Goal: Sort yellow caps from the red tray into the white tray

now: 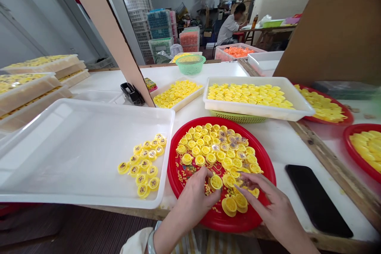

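Both my hands work over a round red tray (262,158) covered with several small yellow plastic caps (208,151). My left hand (195,196) has its fingers curled at the tray's near side, pinching one yellow cap (216,181). My right hand (266,202) reaches in from the right with its fingers pinched over a cluster of caps (235,202) at the tray's front; what they grip is hidden. To the left, a large white tray (59,147) holds a group of several yellow caps (145,164) near its right wall.
A black phone (317,200) lies right of the red tray. Behind it a white bin of yellow caps (253,97) rests on a green basket (235,117). More red trays (361,147), stacked white trays (32,79), a slanted cardboard strip (119,47) and a seated person (230,25) stand beyond.
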### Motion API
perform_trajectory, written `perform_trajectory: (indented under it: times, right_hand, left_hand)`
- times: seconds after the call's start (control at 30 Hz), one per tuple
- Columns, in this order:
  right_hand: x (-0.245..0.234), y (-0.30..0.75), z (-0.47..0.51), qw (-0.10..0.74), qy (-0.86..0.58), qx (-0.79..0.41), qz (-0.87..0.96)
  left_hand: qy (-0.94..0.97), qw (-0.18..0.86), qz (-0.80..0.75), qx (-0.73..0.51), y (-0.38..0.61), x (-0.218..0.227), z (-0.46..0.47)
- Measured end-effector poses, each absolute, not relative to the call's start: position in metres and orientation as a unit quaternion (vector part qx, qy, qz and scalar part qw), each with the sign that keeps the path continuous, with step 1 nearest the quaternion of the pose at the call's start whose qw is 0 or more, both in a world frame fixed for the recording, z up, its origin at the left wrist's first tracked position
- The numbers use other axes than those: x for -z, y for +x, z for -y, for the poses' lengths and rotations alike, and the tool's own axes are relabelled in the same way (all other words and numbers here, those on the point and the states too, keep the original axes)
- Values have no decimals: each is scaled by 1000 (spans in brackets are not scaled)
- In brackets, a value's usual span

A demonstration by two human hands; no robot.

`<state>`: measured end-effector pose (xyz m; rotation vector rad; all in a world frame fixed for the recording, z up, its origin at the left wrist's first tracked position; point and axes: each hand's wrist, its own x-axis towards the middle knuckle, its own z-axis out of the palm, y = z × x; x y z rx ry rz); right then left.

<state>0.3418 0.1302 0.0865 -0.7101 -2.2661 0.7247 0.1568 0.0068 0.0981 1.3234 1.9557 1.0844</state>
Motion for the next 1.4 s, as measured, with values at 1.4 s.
perform_trajectory:
  times: [1.4]
  right_hand:
    - [-95, 305, -91, 367, -163, -49, 915]
  left_hand:
    - [182, 508, -464, -703, 188, -109, -4]
